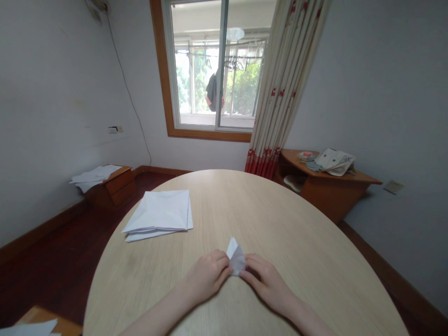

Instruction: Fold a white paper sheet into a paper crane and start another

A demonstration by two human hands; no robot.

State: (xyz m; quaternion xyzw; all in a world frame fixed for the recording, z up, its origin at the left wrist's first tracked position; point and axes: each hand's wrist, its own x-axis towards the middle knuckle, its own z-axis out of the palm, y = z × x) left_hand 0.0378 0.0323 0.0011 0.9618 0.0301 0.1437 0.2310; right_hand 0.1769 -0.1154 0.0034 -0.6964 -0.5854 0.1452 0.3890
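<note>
Bare left hand [209, 271] pinched small folded white paper [238, 260] at its 9 o'clock, bare right hand [269, 281] at 3, over round pale-wood table [308, 233]. Risk was uneven finger pull skewing the fold.

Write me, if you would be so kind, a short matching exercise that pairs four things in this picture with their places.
Column one
1. Folded paper
2. Stack of white paper
3. Curtain
4. Drawer cabinet

Column two
A. Hanging at the right side of the window
B. Near the left edge of the round table
C. By the left wall, with loose sheets on top
D. Between the fingers of the left hand and the right hand

Right pairs: 1-D, 2-B, 3-A, 4-C.
</note>
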